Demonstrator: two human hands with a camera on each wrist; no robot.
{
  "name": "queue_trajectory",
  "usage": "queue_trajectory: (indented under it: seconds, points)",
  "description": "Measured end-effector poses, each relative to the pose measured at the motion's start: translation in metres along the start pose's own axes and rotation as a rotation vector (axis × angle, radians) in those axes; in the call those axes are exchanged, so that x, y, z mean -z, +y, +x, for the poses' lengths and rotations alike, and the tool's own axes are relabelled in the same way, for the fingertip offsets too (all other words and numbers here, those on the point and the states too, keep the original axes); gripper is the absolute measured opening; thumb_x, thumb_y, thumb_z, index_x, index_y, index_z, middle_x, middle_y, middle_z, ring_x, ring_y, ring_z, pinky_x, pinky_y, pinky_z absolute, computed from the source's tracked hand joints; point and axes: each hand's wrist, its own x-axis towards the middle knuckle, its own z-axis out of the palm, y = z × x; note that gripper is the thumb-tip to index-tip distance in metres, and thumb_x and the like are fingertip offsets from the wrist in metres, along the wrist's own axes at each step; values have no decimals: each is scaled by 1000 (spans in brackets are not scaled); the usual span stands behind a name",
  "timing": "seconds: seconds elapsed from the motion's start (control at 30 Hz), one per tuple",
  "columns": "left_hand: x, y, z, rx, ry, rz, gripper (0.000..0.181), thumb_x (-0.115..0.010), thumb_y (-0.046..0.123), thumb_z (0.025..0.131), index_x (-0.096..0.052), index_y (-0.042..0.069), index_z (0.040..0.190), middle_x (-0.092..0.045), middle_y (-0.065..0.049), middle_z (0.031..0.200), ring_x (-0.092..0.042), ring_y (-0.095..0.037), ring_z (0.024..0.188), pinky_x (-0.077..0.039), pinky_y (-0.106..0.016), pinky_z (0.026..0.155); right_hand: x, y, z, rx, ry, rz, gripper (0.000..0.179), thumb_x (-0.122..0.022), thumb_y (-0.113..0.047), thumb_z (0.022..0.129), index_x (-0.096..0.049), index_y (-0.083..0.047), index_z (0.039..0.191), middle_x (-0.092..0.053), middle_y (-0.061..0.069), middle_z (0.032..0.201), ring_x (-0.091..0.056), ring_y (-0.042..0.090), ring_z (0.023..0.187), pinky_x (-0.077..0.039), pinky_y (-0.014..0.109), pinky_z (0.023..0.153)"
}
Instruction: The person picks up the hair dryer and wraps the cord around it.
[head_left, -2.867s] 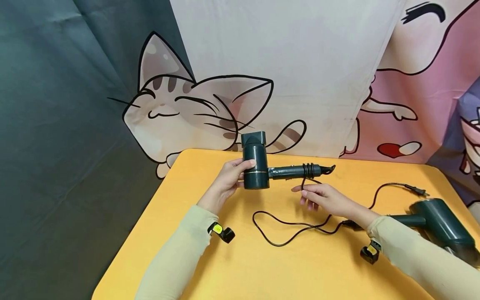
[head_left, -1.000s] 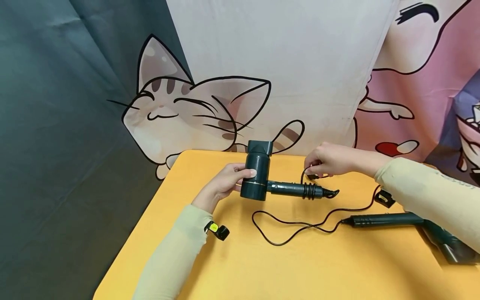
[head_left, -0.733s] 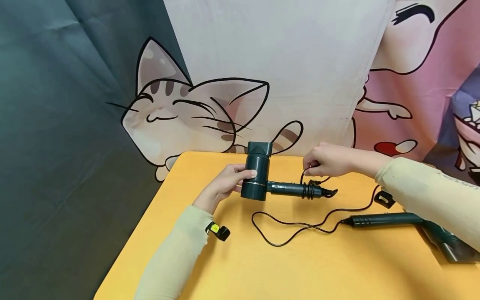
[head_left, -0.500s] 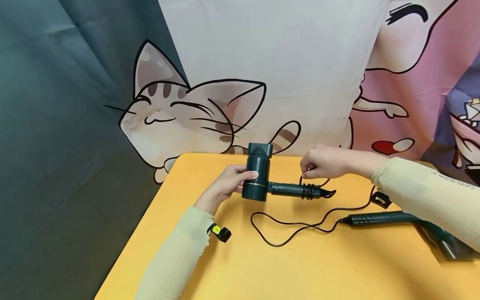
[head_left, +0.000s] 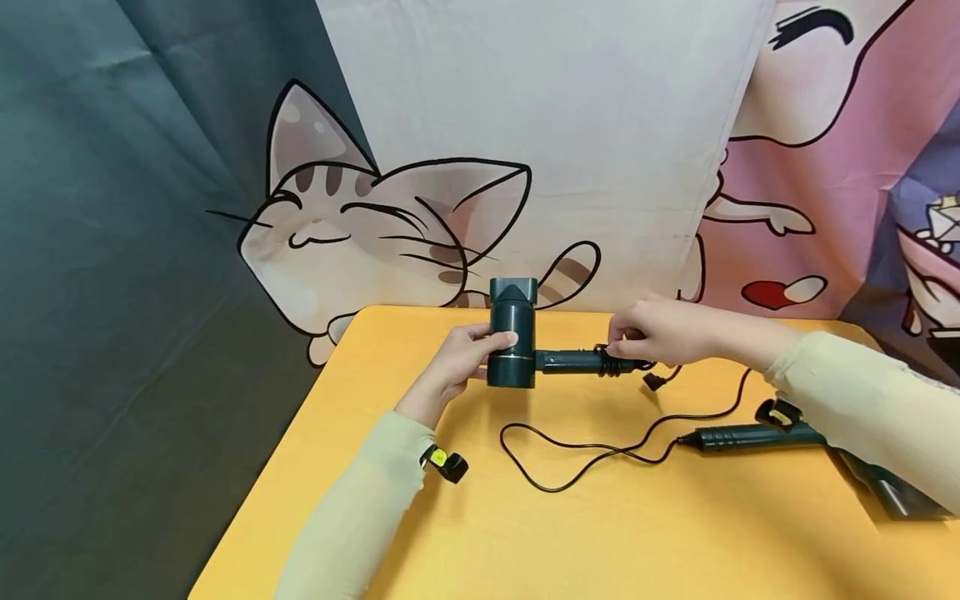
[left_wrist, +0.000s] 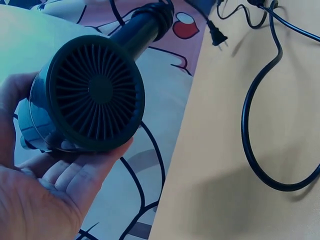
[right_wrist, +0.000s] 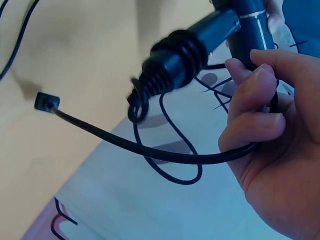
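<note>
My left hand [head_left: 453,362] grips the barrel of a dark green hair dryer [head_left: 513,321], held up over the table with its flat nozzle pointing away. In the left wrist view the dryer's round rear grille [left_wrist: 100,92] faces the camera. The handle points right, and several turns of black cord [right_wrist: 182,52] are wrapped round its end. Beside that end, my right hand [head_left: 667,329] holds the loose length of power cord [right_wrist: 150,151] in curled fingers. The plug [head_left: 654,381] dangles from this cord, just right of the handle.
A second dark hair dryer [head_left: 757,437] lies at the right of the yellow table [head_left: 450,542], partly hidden under my right sleeve. Its cord [head_left: 622,451] spreads in a loop across the middle. A cartoon-printed cloth [head_left: 585,125] hangs behind the table.
My right hand has gone from below the handle to above it, carrying the cord. The plug now shows hanging right of the handle. Lately the held dryer has risen slightly.
</note>
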Motion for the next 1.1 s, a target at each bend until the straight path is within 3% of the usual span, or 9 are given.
queue_trajectory:
  seconds: [0.23, 0.47, 0.63, 0.9, 1.1]
  points:
    - [3, 2, 2, 7, 70, -26, 58, -77, 34, 97, -64, 3, 145, -75, -18, 121, -76, -24, 95, -65, -36, 74, -25, 3, -16, -34, 34, 192, 13, -60, -22, 111, -68, -14, 106, -55, -8, 67, -53, 8, 50, -50, 28, 52]
    - [5, 5, 3, 12, 124, -68, 59, -77, 34, 95, -65, 3, 143, -74, -19, 123, -74, -25, 94, -62, -31, 68, -66, 6, -24, 14, 143, 252, 17, -58, -21, 112, -68, -12, 121, -59, -10, 77, -62, 7, 60, -53, 28, 52]
    - [6, 8, 2, 21, 130, -88, 59, -77, 35, 95, -65, 3, 143, -73, -19, 124, -72, -24, 94, -62, -31, 68, -92, 11, -24, 39, 221, 299, 19, -56, -16, 112, -69, -12, 126, -60, -10, 79, -61, 7, 62, -51, 27, 51]
    - [6, 7, 1, 32, 124, -142, 60, -77, 33, 95, -63, 1, 143, -71, -20, 125, -72, -25, 93, -63, -32, 69, -122, 22, -22, 50, 201, 406, 35, -50, -11, 114, -62, -4, 146, -65, -4, 86, -64, 10, 76, -55, 29, 63]
    - [5, 8, 0, 46, 117, -170, 60, -77, 32, 95, -63, -1, 143, -71, -21, 124, -72, -24, 90, -63, -31, 67, -133, 32, -16, 64, 198, 442, 35, -49, -10, 114, -63, -7, 146, -66, -3, 88, -61, 12, 80, -52, 27, 65]
